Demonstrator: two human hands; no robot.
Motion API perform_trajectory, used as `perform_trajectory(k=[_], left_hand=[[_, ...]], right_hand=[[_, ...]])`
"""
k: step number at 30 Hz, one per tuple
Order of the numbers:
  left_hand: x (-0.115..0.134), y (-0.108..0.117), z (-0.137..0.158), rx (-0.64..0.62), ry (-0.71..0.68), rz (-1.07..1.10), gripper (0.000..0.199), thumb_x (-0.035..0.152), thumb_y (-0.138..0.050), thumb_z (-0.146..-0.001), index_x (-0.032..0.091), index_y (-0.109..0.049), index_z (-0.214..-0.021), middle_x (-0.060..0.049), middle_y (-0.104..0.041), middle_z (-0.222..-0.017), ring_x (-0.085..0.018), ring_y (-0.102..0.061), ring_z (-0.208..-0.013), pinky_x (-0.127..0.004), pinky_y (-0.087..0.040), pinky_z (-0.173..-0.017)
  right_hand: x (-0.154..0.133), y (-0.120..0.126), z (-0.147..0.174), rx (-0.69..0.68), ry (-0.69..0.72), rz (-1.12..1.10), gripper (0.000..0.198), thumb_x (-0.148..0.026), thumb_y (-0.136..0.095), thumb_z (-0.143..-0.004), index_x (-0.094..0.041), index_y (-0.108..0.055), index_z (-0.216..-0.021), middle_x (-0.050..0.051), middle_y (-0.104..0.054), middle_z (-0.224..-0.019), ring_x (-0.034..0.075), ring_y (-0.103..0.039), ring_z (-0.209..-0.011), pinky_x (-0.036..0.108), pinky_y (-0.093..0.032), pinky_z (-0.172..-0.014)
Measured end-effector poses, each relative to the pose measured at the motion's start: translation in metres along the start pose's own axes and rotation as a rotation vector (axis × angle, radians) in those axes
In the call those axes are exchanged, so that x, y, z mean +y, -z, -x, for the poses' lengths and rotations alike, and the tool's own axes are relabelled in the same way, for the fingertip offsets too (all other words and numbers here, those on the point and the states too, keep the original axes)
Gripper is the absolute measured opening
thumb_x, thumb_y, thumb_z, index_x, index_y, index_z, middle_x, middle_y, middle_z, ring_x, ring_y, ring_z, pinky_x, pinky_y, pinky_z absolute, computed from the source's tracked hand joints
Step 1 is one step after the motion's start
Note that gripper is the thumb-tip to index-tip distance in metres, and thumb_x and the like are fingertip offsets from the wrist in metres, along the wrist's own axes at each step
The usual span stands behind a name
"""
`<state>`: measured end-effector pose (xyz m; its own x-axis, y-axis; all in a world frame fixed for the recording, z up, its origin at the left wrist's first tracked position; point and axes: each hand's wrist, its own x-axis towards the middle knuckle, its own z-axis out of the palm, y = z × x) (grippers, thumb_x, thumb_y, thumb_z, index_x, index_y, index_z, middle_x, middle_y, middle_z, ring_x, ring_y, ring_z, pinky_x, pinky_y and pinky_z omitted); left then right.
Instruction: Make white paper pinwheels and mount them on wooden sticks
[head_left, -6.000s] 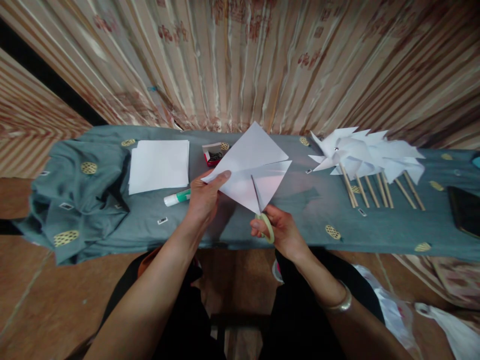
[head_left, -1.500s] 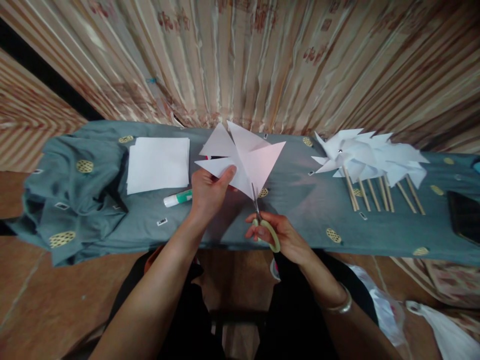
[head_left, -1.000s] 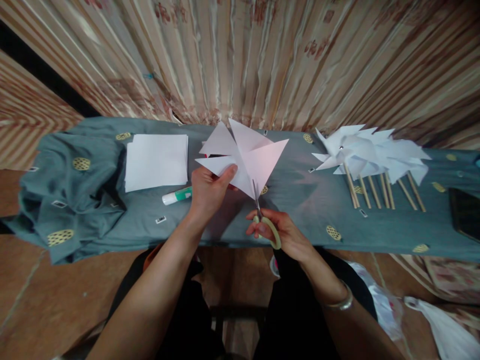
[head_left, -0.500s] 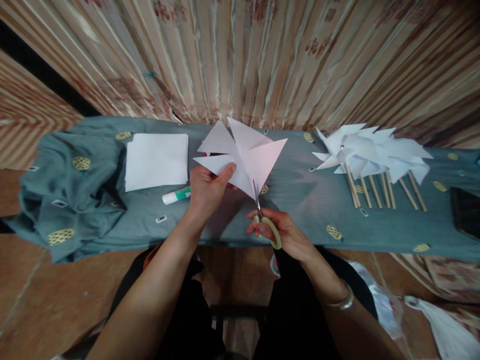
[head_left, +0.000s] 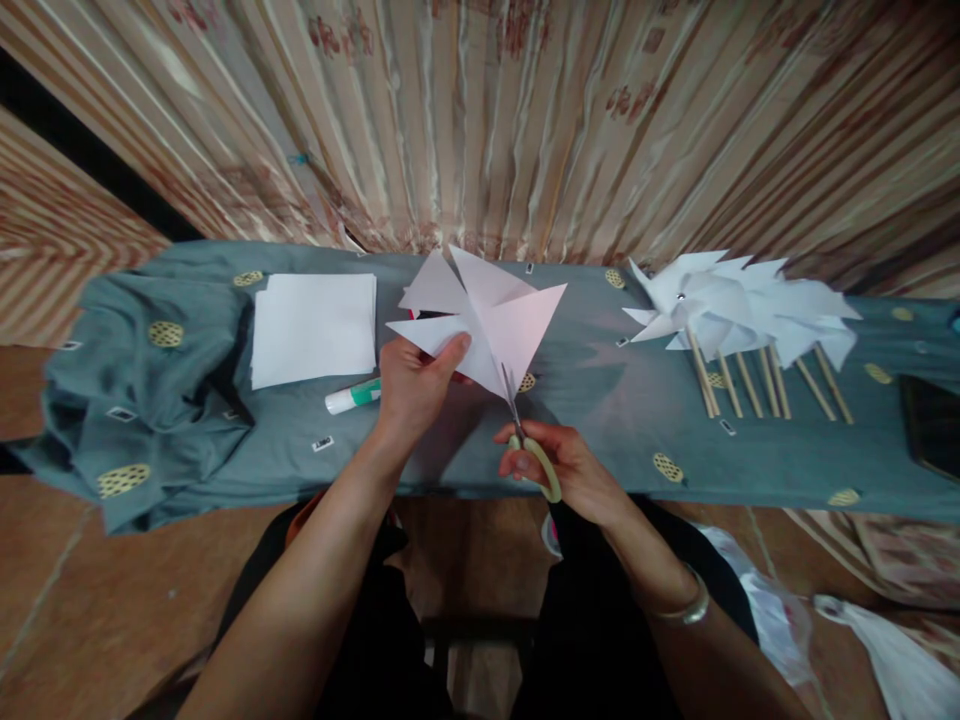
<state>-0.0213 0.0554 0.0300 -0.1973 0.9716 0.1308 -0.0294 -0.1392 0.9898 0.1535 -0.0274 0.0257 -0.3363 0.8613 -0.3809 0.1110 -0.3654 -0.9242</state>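
Observation:
My left hand [head_left: 420, 385] pinches a white sheet of paper [head_left: 517, 325] by its left part, thumb on top. Slits run inward from the sheet's corners, so its pointed flaps spread apart. My right hand [head_left: 562, 465] grips a pair of scissors [head_left: 541, 465] with pale yellow-green handles. The scissor blades point away from me and meet the sheet's near corner. Left of the left hand lies a glue stick [head_left: 352, 396] with a green label, its right end hidden by the hand. A dark and red item beneath the flaps is mostly covered.
A stack of white paper [head_left: 315, 330] lies at the left, beside bunched cloth [head_left: 157, 370]. Several paper pinwheels [head_left: 742, 300] on wooden sticks overlap at the right. A dark flat object [head_left: 930, 425] sits at the right edge. A pleated curtain [head_left: 480, 120] hangs behind.
The scissors have shifted slightly, with the blades still at the sheet's near corner. The paper's flaps sit a little lower and further left. Both hands keep their holds.

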Motion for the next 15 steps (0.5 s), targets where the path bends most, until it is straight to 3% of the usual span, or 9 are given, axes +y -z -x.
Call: perform_trajectory(k=[15], left_hand=[[0.0019, 0.0009, -0.0004, 0.012, 0.034, 0.005, 0.019, 0.031, -0.075, -0.067, 0.014, -0.068, -0.063, 0.000, -0.067, -0.057, -0.012, -0.058, -0.044, -0.021, -0.051, -0.040]], right_hand=[[0.0001, -0.0005, -0.0004, 0.020, -0.031, -0.091, 0.046, -0.052, -0.080, -0.062, -0.018, -0.062, -0.088, -0.004, -0.061, -0.062, 0.010, -0.056, -0.056, 0.024, -0.045, -0.055]])
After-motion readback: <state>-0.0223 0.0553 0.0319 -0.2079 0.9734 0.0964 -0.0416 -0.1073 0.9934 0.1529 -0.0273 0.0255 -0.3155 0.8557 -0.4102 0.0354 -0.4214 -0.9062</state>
